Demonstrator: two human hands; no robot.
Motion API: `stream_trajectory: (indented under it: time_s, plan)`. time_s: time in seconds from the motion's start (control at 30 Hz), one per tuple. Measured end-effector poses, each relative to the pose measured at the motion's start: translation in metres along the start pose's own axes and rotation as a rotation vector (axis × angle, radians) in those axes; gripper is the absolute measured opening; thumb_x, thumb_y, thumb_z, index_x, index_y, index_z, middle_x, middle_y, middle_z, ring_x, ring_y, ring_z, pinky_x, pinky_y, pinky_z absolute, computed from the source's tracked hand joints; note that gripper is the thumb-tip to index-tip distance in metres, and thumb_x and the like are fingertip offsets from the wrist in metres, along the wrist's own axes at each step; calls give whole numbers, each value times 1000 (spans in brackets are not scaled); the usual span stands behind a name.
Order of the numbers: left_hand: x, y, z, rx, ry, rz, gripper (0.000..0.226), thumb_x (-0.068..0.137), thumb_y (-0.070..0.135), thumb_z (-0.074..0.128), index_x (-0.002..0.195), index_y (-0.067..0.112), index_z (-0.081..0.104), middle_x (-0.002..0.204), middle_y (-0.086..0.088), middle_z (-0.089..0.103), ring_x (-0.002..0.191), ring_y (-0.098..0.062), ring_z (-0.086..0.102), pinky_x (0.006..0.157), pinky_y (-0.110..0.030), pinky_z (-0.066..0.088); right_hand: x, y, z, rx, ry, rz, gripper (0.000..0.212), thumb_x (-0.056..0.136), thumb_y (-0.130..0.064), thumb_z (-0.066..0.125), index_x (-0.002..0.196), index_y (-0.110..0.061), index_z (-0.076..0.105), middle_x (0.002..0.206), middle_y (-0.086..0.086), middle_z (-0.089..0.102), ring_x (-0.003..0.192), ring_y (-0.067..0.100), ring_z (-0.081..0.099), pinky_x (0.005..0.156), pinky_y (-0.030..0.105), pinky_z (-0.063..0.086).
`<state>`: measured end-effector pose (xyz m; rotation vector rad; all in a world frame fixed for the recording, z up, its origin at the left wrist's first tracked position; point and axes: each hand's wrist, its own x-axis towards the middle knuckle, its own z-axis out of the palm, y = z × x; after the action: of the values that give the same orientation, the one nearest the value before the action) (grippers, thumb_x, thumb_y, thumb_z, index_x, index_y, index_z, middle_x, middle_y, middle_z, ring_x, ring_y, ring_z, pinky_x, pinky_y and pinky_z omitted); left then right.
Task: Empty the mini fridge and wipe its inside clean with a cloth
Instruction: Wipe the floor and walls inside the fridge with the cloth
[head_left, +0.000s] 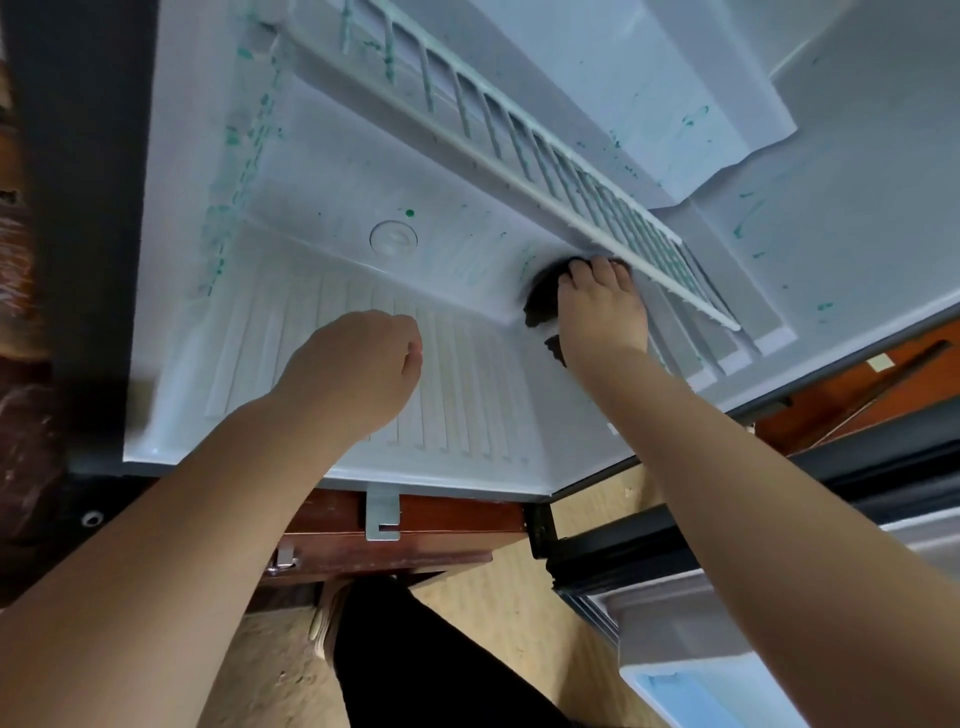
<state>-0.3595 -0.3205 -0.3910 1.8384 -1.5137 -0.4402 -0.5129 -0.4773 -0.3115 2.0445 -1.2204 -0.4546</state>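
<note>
Sandy flooring (519, 597) and a red-brown cabinet (441, 514) are seen below the open fridge (311, 182), whose white inside is emptied of food, though a wire shelf (519, 140) is still fitted. Green stains (244, 135) are spattered down the left wall, along the shelf bars and on the right wall. A dark cloth (537, 299) is bunched under the right hand (597, 306), deep inside at the right, where the ribbed fridge floor (467, 389) meets the rear step, just beneath the shelf's front rail. The fingers are curled over the wad and it is pressed onto the plastic. The left hand (358, 364) is held over the fridge floor with fingers loosely curled; nothing is seen in it. The wiping step appears to be under way. It would be done best with firm, overlapping strokes run along the floor ribs, so grime is drawn out of the grooves, and the cloth should be refolded to a fresh face before the stained walls are tackled. The wad is stretched roughly front to back, in line with the forearm, one loose end trailing by the wrist.
</note>
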Motion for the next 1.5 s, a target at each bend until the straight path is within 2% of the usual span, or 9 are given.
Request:
stream_trajectory:
  time_s: [0.27, 0.6, 0.73, 0.8, 0.9, 1.0, 1.13, 1.27, 1.5]
  plan:
    - [-20, 3, 5, -40, -95, -2, 26, 98, 19, 43, 109, 13, 65, 102, -7, 67, 94, -24, 60, 80, -35, 48, -122, 27, -21, 38, -40, -83, 59, 93, -18, 54, 147, -12, 29, 155, 3, 23, 145, 23, 11, 118, 34, 2]
    - [-16, -3, 0, -31, -92, -5, 26, 98, 20, 41, 109, 13, 65, 102, -5, 68, 94, -22, 62, 83, -36, 50, -81, 13, -35, 51, 76, -201, 49, 88, -10, 60, 135, -9, 45, 146, 7, 35, 136, 27, 27, 113, 35, 18]
    - [-9, 3, 6, -47, -86, 1, 25, 99, 21, 41, 109, 15, 64, 102, -3, 67, 95, -19, 61, 84, -34, 49, -20, 8, -23, 34, 44, -28, 28, 91, -11, 58, 119, -7, 56, 130, 9, 51, 115, 29, 49, 84, 36, 43]
    - [-6, 7, 10, -64, -88, 9, 26, 99, 21, 41, 110, 14, 64, 103, -2, 67, 96, -19, 61, 83, -31, 48, -11, 11, -16, 29, 43, 53, 24, 90, -7, 58, 114, -9, 57, 120, 6, 56, 105, 27, 55, 68, 32, 40]
    - [-4, 11, 13, -86, -91, -2, 26, 99, 21, 41, 110, 14, 64, 102, -3, 67, 94, -19, 61, 81, -30, 47, -20, 14, -8, 11, 97, 26, 37, 88, -5, 57, 125, -7, 50, 128, 8, 51, 115, 27, 50, 88, 33, 45]
    - [-6, 14, 15, -106, -96, -5, 25, 99, 20, 42, 109, 15, 64, 101, -3, 67, 93, -21, 61, 80, -31, 47, -52, 17, -5, 98, 137, 8, 50, 88, -5, 58, 136, -2, 43, 142, 13, 41, 133, 32, 34, 111, 38, 29]
    - [-12, 14, 16, -113, -106, 2, 25, 99, 20, 43, 107, 14, 66, 100, -5, 69, 91, -21, 63, 80, -31, 49, -109, 15, -6, 185, 157, 28, 58, 68, 5, 75, 123, 3, 57, 131, 18, 55, 127, 37, 45, 105, 44, 38]
    - [-15, 13, 14, -109, -117, -4, 25, 98, 19, 43, 107, 14, 66, 96, -5, 70, 87, -21, 64, 78, -32, 50, -136, -5, -13, 223, -108, -98, 62, 84, -13, 67, 140, -11, 40, 147, 5, 36, 137, 25, 28, 112, 33, 25]
    - [-13, 13, 12, -87, -109, -1, 26, 99, 21, 42, 111, 15, 64, 99, -4, 68, 89, -20, 62, 80, -33, 50, -62, -51, 1, 57, 16, -274, 39, 91, -9, 54, 129, -5, 49, 141, 12, 40, 136, 30, 27, 112, 37, 24]
